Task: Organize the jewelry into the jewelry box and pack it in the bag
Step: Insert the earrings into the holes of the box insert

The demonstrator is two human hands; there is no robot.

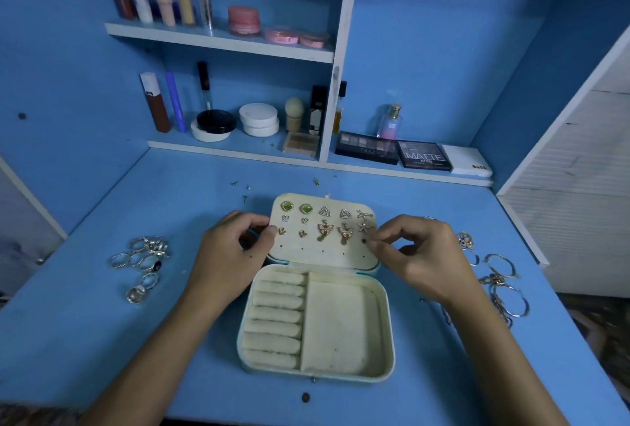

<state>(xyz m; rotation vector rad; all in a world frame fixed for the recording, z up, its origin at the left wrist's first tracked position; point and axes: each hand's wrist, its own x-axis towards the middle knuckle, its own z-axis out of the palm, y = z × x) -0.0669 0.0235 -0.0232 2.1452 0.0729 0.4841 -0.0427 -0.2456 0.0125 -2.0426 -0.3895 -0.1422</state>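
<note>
An open cream jewelry box (383, 323) lies in the middle of the blue desk, with ring rolls on its left and a bare compartment on its right. Its raised lid (324, 255) carries several earrings (325, 229) pinned in rows. My left hand (235, 248) grips the lid's left edge with curled fingers. My right hand (419, 252) pinches a small dark stud at a hole near the lid's right edge. A pile of silver rings (143, 260) lies to the left. Bangles and hoops (501, 286) lie to the right.
Small loose earring pieces (245, 192) are scattered on the desk behind the box. Shelves at the back hold cosmetic tubes, jars and palettes (422, 154). A white slatted panel (586, 187) stands on the right. A dark spot (305, 397) marks the desk's front.
</note>
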